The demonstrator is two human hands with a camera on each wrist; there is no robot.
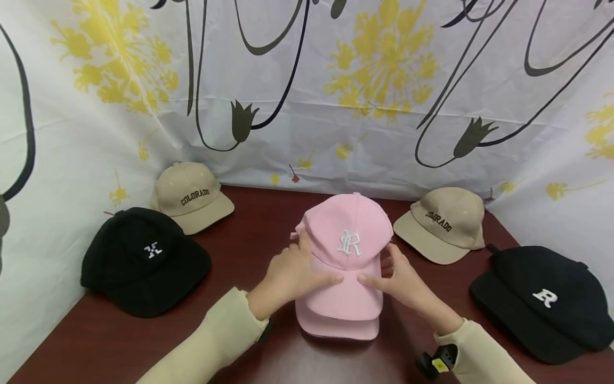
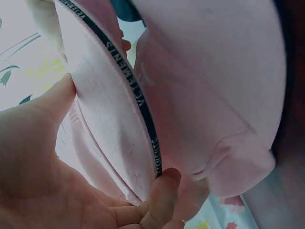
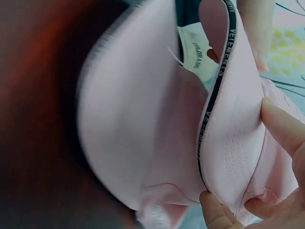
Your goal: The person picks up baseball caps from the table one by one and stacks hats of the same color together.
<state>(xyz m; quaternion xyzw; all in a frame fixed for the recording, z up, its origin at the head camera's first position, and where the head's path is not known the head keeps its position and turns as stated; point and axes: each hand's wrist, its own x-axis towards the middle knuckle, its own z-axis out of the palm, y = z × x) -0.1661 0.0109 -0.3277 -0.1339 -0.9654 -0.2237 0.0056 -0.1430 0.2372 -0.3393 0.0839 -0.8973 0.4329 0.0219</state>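
A pink cap [image 1: 349, 210] with a raised white letter faces me in the middle of the table, directly above a second pink cap [image 1: 338, 330] whose brim shows below it. My left hand [image 1: 290, 269] grips the upper cap's left side, thumb across the brim. On the right side my right hand [image 1: 400, 277] holds the same cap, its thumb also on the brim. In the left wrist view, fingertips curl at the brim's dark lettered edge tape [image 2: 126, 71]. A gap separates the upper brim [image 3: 233, 138] from the lower cap's brim [image 3: 124, 105] in the right wrist view.
Black caps lie at the left [image 1: 139, 261] and right [image 1: 547, 304]. Beige caps marked COLORADO sit behind them, at the back left [image 1: 192, 192] and back right [image 1: 446, 224]. A white patterned cloth [image 1: 307, 106] hangs behind the dark red table [image 1: 259, 213].
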